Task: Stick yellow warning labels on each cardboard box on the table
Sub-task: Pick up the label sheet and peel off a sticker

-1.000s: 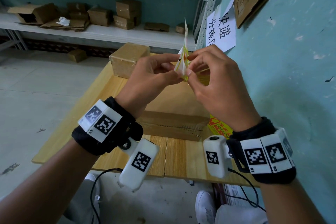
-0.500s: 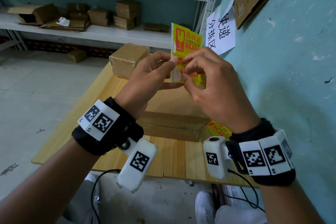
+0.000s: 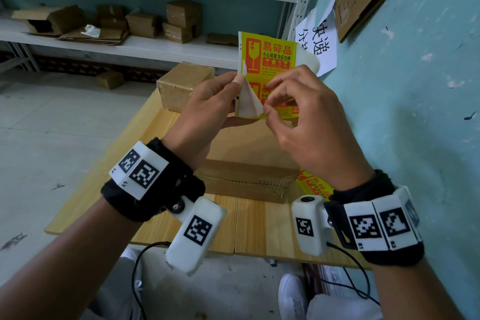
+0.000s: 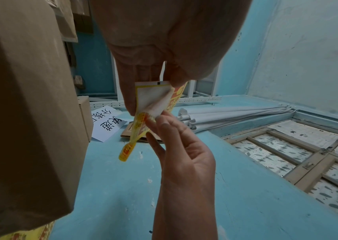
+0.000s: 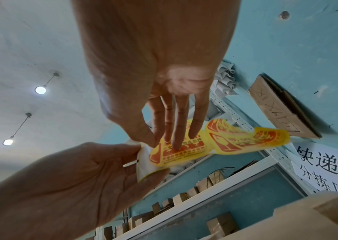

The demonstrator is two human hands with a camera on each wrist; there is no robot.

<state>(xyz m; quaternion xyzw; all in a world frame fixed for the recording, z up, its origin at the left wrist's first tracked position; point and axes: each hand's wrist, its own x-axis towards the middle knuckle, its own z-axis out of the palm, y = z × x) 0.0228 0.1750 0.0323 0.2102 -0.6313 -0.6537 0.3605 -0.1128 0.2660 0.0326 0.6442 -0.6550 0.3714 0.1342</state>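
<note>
I hold a strip of yellow warning labels (image 3: 267,60) upright above the table. My left hand (image 3: 235,86) pinches the strip's white backing (image 5: 143,160) at its left edge. My right hand (image 3: 270,99) pinches the lower label's peeled corner (image 3: 249,104), whose white underside is folded over. In the left wrist view the strip (image 4: 141,120) hangs between both hands. A large flat cardboard box (image 3: 249,176) lies on the table under my hands. A smaller cardboard box (image 3: 181,83) stands at the far end.
More yellow labels (image 3: 314,184) lie on the wooden table (image 3: 246,228) right of the large box. The teal wall (image 3: 415,112) with a paper sign (image 3: 319,41) runs along the right. Shelves (image 3: 130,44) with cardboard boxes stand behind the table.
The strip has turned from edge-on to facing me and risen a little. The lower label's corner now stands peeled off the backing between my hands.
</note>
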